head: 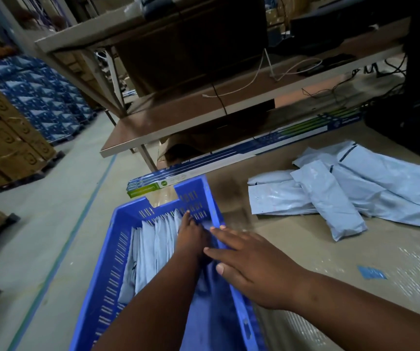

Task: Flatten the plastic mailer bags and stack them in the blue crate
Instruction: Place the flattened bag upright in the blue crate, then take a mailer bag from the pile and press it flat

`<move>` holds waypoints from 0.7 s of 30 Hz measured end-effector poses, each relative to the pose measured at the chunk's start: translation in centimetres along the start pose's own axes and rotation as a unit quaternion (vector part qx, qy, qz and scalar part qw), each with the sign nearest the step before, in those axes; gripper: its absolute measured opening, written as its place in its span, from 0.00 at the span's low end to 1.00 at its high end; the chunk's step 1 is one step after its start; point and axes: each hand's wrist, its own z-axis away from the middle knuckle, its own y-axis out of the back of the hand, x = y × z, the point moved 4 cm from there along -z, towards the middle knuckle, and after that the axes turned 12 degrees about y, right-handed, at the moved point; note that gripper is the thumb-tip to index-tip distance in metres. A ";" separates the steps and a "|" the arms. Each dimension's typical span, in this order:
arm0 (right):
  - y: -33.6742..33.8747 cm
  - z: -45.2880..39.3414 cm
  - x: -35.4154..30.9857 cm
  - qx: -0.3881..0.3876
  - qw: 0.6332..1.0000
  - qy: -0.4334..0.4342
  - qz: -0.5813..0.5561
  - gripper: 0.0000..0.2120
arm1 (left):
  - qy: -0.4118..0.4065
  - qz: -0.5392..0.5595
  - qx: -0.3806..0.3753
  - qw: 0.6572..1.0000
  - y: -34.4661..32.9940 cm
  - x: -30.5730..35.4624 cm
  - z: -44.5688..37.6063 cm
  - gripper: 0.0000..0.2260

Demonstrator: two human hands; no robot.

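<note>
Head view: left hand [191,236] flat on glossy mailers [153,247] in slotted crate [107,274]; right hand [249,264] spread, apparently empty.

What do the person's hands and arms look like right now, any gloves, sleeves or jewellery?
Both are bare. The left hand and the right hand wear no gloves, and no rings, watch or wristband show. Both forearms are uncovered as far as the picture's lower edge, so no sleeve is in view. A short, plain thumbnail shows on the right hand. The picture is slightly blurred, so finer marks cannot be told.

Pale mailer bags [153,247] upright in blue crate [107,269]; loose bags [343,191] heaped on table.
</note>
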 end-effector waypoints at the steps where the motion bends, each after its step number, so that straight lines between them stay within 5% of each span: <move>1: 0.5 0.3 0.1 -0.005 1.000 0.005 0.003 0.28 | -0.005 0.011 0.005 1.000 1.6 -0.2 0.4 0.21; 9: 6.1 3.1 3.2 0.005 0.999 -0.005 0.035 0.27 | 0.143 0.103 0.045 0.983 13.7 -4.6 2.7 0.12; 21: 12.5 9.6 11.6 -0.026 0.991 -0.075 0.108 0.24 | 0.029 0.230 0.069 0.970 25.2 10.1 5.4 0.12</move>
